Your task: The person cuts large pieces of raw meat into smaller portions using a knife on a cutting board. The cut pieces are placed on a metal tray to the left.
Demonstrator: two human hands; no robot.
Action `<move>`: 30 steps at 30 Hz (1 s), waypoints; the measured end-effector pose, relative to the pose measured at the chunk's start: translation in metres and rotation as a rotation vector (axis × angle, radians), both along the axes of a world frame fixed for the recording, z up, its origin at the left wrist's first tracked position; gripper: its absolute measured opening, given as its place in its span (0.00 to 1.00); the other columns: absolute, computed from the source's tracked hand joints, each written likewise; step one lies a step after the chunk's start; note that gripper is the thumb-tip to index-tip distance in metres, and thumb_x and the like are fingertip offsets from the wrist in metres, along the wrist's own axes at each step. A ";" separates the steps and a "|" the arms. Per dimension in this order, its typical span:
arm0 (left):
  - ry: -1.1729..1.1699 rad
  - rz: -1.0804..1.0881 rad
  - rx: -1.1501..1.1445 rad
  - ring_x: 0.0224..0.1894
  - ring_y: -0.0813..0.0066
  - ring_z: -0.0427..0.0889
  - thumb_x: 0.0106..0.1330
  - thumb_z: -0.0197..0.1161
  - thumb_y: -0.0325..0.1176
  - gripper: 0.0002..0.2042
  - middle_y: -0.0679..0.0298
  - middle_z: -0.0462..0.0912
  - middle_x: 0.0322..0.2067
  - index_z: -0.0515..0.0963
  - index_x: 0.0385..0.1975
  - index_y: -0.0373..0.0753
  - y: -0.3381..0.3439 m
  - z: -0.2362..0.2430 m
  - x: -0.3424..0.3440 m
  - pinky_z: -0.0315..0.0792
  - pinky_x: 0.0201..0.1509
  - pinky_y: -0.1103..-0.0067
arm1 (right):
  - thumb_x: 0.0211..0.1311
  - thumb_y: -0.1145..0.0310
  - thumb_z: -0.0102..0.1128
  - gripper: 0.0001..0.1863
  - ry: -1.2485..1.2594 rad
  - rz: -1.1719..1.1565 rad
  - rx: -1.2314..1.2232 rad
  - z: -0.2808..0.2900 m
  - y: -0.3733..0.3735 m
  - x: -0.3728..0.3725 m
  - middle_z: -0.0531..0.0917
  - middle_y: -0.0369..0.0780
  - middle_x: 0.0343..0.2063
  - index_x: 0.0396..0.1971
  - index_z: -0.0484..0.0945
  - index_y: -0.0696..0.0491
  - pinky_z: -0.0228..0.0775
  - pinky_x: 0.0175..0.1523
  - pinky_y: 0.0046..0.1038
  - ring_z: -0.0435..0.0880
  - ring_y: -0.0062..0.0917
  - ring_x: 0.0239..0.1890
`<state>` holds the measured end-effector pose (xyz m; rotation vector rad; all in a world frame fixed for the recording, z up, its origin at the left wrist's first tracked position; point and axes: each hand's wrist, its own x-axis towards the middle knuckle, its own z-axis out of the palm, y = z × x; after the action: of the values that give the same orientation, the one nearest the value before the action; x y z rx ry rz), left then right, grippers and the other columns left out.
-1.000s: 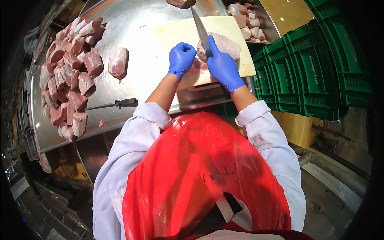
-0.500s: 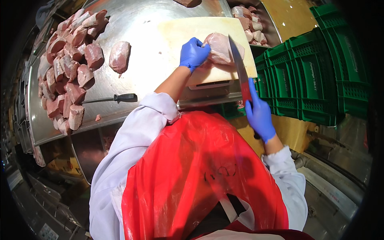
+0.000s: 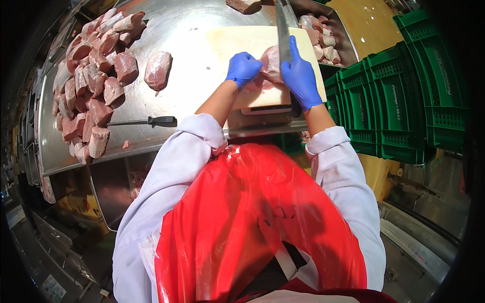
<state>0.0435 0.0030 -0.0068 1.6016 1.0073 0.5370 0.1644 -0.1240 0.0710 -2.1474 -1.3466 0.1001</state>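
In a blue glove, my left hand (image 3: pixel 244 68) is closed on the left edge of a pale pink piece of meat (image 3: pixel 271 64). The meat lies on a cream cutting board (image 3: pixel 225 45). My right hand (image 3: pixel 302 80), gloved in blue too, grips a long knife (image 3: pixel 282 33), its index finger stretched along the blade. Lying over the meat's right side, the blade points away from me past the far edge of the board. My right hand and the blade hide part of the meat, and the knife's handle is mostly covered.
Many cut meat pieces (image 3: pixel 91 81) are heaped on the left of the steel table (image 3: pixel 177 30), with a single piece (image 3: pixel 158 69) beside them. A black-handled sharpening steel (image 3: pixel 162 121) lies nearer. Green crates (image 3: pixel 379 101) stand right; a metal tray (image 3: pixel 348 43) with meat sits behind the board.
My right hand has moved up and left with the knife, from beside the board to over it. The blade has shifted further away across the meat. My left hand keeps its hold.
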 end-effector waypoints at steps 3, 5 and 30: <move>-0.107 0.017 -0.068 0.21 0.74 0.80 0.56 0.66 0.32 0.08 0.59 0.81 0.21 0.80 0.26 0.33 -0.001 -0.008 -0.005 0.75 0.25 0.76 | 0.64 0.66 0.50 0.40 0.017 0.073 -0.265 -0.004 0.011 -0.013 0.85 0.58 0.35 0.76 0.48 0.51 0.76 0.46 0.51 0.85 0.54 0.37; -0.114 0.036 -0.047 0.23 0.71 0.81 0.55 0.65 0.31 0.08 0.56 0.82 0.22 0.81 0.27 0.32 -0.001 -0.011 -0.006 0.76 0.29 0.75 | 0.65 0.68 0.48 0.39 -0.137 0.176 -0.315 -0.020 0.008 -0.021 0.85 0.57 0.32 0.75 0.48 0.55 0.77 0.43 0.49 0.86 0.51 0.35; 0.121 -0.180 0.946 0.39 0.49 0.74 0.51 0.64 0.30 0.06 0.51 0.78 0.33 0.79 0.28 0.38 -0.050 -0.011 -0.033 0.72 0.45 0.62 | 0.60 0.77 0.50 0.42 -0.339 0.396 -0.379 -0.027 -0.087 -0.012 0.82 0.51 0.26 0.76 0.51 0.44 0.75 0.31 0.47 0.83 0.47 0.24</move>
<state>0.0110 -0.0474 -0.0177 2.5515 0.7001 0.8706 0.1529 -0.2114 0.0438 -2.2351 -2.0851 0.1649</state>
